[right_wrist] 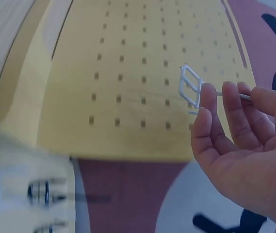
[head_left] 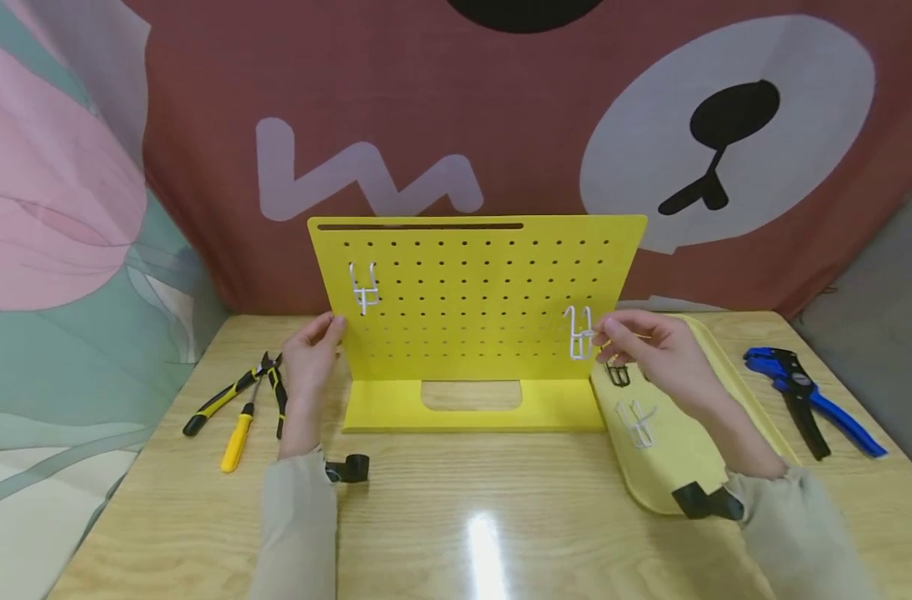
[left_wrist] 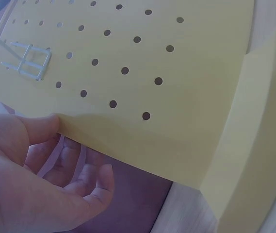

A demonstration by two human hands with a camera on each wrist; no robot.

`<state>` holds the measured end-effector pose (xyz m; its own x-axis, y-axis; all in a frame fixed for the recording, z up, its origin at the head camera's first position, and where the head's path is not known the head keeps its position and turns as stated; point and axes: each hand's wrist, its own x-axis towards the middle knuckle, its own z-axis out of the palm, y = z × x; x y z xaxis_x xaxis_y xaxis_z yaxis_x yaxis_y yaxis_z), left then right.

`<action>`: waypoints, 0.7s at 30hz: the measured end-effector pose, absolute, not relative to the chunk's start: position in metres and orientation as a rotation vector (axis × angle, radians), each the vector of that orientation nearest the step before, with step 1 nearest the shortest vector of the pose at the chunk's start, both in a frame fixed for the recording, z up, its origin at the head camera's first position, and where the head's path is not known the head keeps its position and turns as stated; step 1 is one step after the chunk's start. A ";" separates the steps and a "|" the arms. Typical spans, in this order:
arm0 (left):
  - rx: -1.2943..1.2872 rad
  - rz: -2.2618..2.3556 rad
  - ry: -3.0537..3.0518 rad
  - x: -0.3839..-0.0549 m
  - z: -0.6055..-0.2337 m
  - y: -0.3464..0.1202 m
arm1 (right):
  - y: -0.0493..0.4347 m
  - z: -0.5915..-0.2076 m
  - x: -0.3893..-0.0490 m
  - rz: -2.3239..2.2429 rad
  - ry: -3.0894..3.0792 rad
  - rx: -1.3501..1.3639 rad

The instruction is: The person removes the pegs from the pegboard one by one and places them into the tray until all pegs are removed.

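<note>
A yellow pegboard stands upright on its base. My left hand pinches its left edge, the thumb on the front face and the fingers behind, as the left wrist view shows. A white wire hook hangs in the board's upper left holes. My right hand holds another white wire hook by its prong, between thumb and fingers. This hook is at the right side of the board's front; whether its ends sit in the holes I cannot tell.
A pale yellow tray right of the board holds a white wire hook and black hooks. Black-and-yellow pliers and a yellow screwdriver lie left. A blue-and-black wire stripper lies far right.
</note>
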<state>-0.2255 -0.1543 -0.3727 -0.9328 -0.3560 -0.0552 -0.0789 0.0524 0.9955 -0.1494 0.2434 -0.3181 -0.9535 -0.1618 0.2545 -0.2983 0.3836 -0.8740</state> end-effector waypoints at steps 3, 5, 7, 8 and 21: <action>0.452 -1.971 -2.118 -0.225 -0.372 -0.155 | 0.262 -0.318 -0.146 1.571 -2.530 0.397; 0.457 -1.955 -2.129 -0.225 -0.372 -0.155 | 0.276 -0.320 -0.143 1.524 -2.571 0.379; 0.458 -1.941 -2.138 -0.224 -0.372 -0.155 | 0.289 -0.323 -0.140 1.483 -2.614 0.362; 0.460 -1.937 -2.146 -0.224 -0.372 -0.155 | 0.295 -0.324 -0.138 1.460 -2.632 0.358; 0.470 -1.978 -2.141 -0.224 -0.373 -0.155 | 0.351 -0.349 -0.128 1.387 -2.740 0.248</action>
<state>-0.2243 -0.1551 -0.3727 -0.9321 -0.3543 -0.0751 -0.1029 0.0602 0.9929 -0.1278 0.3512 -0.3495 -0.9853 -0.1159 0.1259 -0.1701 0.5822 -0.7951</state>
